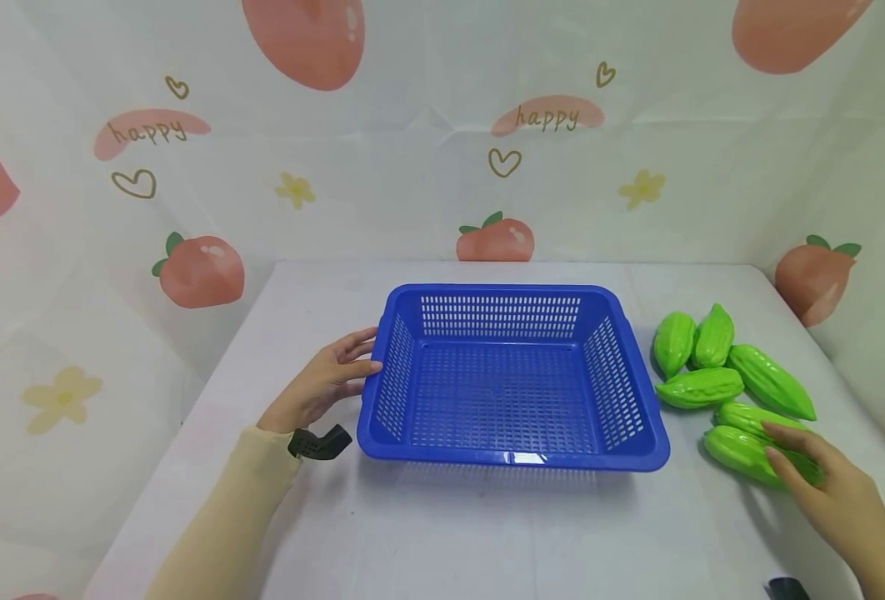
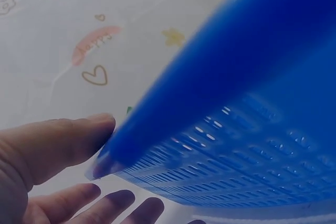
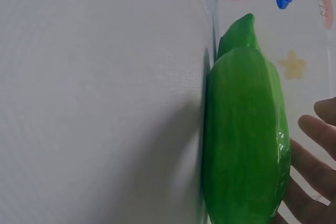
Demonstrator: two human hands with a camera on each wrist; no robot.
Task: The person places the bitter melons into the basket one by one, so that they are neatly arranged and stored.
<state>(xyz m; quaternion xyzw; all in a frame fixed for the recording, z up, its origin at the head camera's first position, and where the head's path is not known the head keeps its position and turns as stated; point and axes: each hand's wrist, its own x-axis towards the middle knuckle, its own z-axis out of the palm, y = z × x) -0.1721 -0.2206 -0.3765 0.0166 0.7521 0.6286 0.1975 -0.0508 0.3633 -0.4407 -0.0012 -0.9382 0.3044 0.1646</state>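
Note:
A blue perforated plastic basket (image 1: 512, 457) sits empty in the middle of the table. My left hand (image 1: 332, 375) rests against its left rim, thumb at the edge; in the left wrist view the thumb (image 2: 63, 140) touches the basket corner (image 2: 107, 163) with fingers straight below. Several green ridged toy gourds (image 1: 701, 387) lie to the right of the basket. My right hand (image 1: 825, 479) lies with straight fingers over the nearest gourd (image 1: 742, 450); the right wrist view shows that gourd (image 3: 244, 140) close up, fingertips (image 3: 315, 129) beside it.
The table (image 1: 442, 533) is covered in a pale cloth, with a strawberry-print backdrop (image 1: 442, 125) behind and at both sides. A black wrist mount (image 1: 320, 442) sits on my left wrist. The table's right edge runs close to the gourds.

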